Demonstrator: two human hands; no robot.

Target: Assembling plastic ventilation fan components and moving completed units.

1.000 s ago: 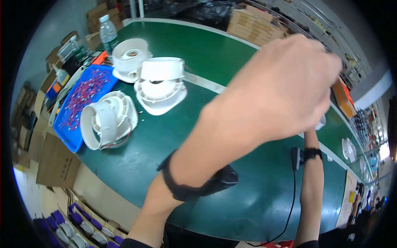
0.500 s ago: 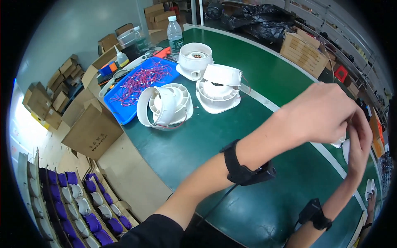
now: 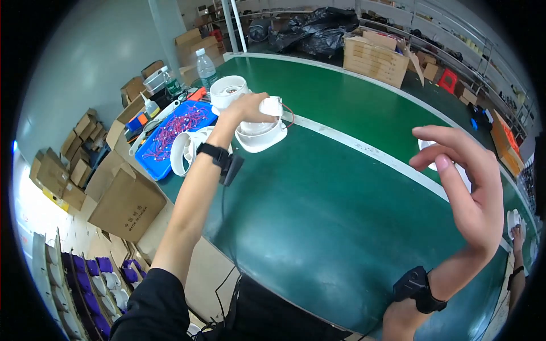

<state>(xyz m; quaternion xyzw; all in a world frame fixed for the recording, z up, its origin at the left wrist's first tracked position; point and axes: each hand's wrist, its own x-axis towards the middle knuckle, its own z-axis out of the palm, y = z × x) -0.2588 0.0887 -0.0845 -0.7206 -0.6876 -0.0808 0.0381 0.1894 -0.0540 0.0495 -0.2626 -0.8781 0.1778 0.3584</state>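
Observation:
My left hand (image 3: 248,108) reaches forward and is closed on the upper ring of a white plastic fan housing (image 3: 259,139) with a red wire; the fingers cover part of it. Just behind stands another white housing (image 3: 229,91), its round opening facing up. A third white housing (image 3: 183,153) lies on its side, partly hidden by my left forearm. On the right, my right hand (image 3: 472,193) hovers above the table with fingers bent and apart, holding nothing. Beyond its fingertips is a white part (image 3: 425,145), mostly hidden by the hand.
A blue tray (image 3: 154,169) of red wires sits at the left of the green table (image 3: 318,227), near a water bottle (image 3: 206,69). Cardboard boxes (image 3: 128,207) stand beside the table. At far right, another person's hand (image 3: 516,232) touches a white part.
My left hand has moved from beside my right hand across to the white housing and closed on it. My right hand's fingers have come apart. The view has shifted to the right.

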